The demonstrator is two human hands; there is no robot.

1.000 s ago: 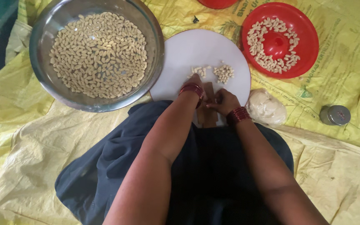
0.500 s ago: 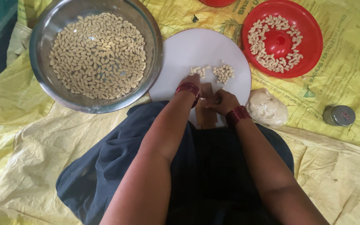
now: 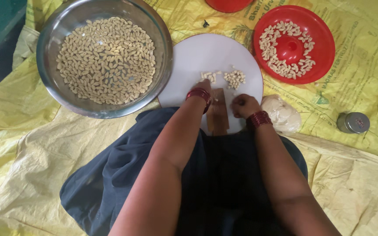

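The left hand (image 3: 205, 84) reaches onto the white round board (image 3: 206, 52), its fingers hidden behind the wrist and red bangles, so I cannot tell whether they pinch a nut or lie spread; it sits just beside two small heaps of pale split nuts (image 3: 235, 78) near the board's middle. The right hand (image 3: 243, 105) is curled into a loose fist at the board's near right edge, fingers pressed together, though what they enclose does not show. Between both hands a small wooden block (image 3: 218, 114) lies at the board's near edge, over the dark blue lap cloth (image 3: 110, 183). As a judgement, the work looks early: the steel bowl (image 3: 49, 83), touching the board's left edge, is nearly full of whole pale nuts, while the red dish (image 3: 324, 43) off the board's right edge holds only a ring of them around its raised centre, and the heaps on the board are few. Open room lies on the far half of the board, which is bare. A clear bag (image 3: 283, 114) sits just beside the right wrist, and a small metal tin (image 3: 353, 122) stands well apart on the yellow sheet (image 3: 372, 87), towards its right edge.
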